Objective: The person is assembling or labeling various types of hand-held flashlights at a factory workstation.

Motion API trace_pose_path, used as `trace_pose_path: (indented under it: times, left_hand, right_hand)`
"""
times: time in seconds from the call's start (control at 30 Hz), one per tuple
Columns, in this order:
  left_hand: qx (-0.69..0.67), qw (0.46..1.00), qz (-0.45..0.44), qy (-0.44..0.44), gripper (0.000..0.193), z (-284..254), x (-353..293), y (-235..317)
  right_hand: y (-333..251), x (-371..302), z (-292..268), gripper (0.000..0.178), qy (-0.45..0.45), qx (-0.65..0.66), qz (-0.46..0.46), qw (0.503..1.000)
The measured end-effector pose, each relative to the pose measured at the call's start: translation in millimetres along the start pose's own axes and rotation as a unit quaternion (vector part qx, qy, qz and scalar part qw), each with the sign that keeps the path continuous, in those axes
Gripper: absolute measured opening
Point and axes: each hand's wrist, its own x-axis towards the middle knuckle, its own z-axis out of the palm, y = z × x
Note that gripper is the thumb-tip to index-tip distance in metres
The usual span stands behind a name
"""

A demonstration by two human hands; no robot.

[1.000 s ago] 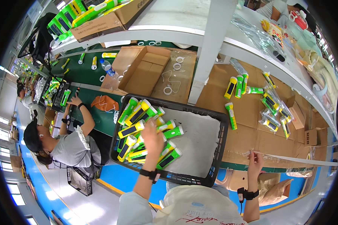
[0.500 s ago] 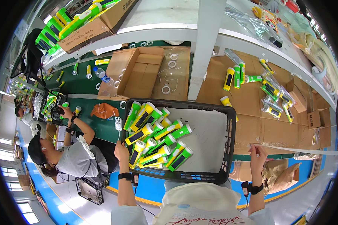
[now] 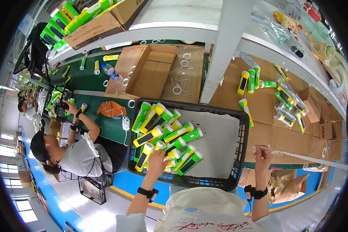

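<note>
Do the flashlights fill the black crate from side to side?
No, the flashlights crowd the left side of the black crate, leaving gray lining bare.

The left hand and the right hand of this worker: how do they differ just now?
The left hand is over the front side of the black crate, while the right hand is outside it, to the right. The left hand is at the green and yellow flashlights; the right hand is near the front edge of the cardboard-covered bench. Both wear a black wrist strap.
</note>
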Motion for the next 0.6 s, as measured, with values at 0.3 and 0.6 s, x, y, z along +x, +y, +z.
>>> trace_pose_path:
  times: [0.3,0.6]
  left_hand:
    - [-0.102,0.994,0.005,-0.025,0.034,5.0,-4.9,-5.2]
    - [-0.694,0.715,-0.058,0.063,0.031,-75.7,5.7,134.7]
  right_hand:
    - [-32.2,-8.7,3.3,0.007,-0.045,0.121,0.057,0.990]
    - [-129.4,-43.1,25.9,0.011,-0.215,0.353,0.017,0.910]
